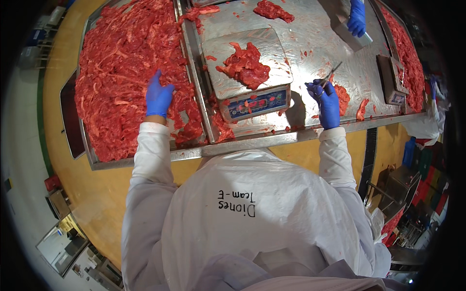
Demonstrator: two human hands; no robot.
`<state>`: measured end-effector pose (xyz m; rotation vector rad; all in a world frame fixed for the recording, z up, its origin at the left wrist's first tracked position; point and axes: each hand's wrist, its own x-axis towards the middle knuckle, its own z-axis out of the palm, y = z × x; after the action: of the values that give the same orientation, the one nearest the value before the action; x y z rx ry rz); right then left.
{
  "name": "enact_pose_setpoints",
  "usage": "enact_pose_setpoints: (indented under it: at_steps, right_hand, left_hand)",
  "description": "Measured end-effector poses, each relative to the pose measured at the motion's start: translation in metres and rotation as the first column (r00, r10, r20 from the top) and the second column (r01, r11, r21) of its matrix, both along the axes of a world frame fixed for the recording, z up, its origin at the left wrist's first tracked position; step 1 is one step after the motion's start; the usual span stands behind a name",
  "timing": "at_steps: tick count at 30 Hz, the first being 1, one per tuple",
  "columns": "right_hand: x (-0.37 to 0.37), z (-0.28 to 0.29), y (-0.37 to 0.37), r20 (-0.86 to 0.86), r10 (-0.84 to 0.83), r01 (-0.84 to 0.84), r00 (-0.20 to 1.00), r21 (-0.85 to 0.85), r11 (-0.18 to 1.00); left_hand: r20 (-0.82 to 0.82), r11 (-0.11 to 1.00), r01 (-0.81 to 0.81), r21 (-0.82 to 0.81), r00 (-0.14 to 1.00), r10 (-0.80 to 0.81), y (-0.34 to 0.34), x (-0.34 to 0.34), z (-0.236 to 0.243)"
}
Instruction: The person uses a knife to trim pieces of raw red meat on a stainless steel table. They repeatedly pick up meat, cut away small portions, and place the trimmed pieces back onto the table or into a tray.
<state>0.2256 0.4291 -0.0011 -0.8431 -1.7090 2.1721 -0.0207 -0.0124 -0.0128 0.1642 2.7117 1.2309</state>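
My left hand (pixel 158 97), in a blue glove, rests on a broad heap of raw red meat (pixel 116 63) in the left trough, thumb and forefinger apart. My right hand (pixel 325 99), also gloved, is closed on a knife (pixel 331 72), its thin blade angled up and right. Between my hands, a steel scale (pixel 211 53) with a blue-rimmed display carries a lump of meat (pixel 246 65). Beside my right hand lies another scrap of meat (pixel 342 102).
A co-worker's blue-gloved hand (pixel 357 19) holds a pale flat object at the upper right. A second scale (pixel 391 82) stands before another meat heap (pixel 407 58). More scraps (pixel 273 10) lie on the steel table (pixel 310 34). Its raised rim (pixel 262 143) runs along my front.
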Motion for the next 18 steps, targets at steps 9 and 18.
enact_pose_setpoints:
  at_steps: [9,18]
  right_hand:
    - [-0.094,0.057,-0.091,-0.108,0.514,-0.524,0.851,-0.101,0.846]
    - [-0.108,0.041,-0.145,0.155,0.781,-0.589,0.605,0.747,0.308]
  left_hand:
    - [0.18,0.452,0.306,0.838,0.627,-0.758,0.179,0.059,0.068]
    - [0.229,0.712,0.048,0.701,0.93,-0.289,0.07,0.023,0.038]
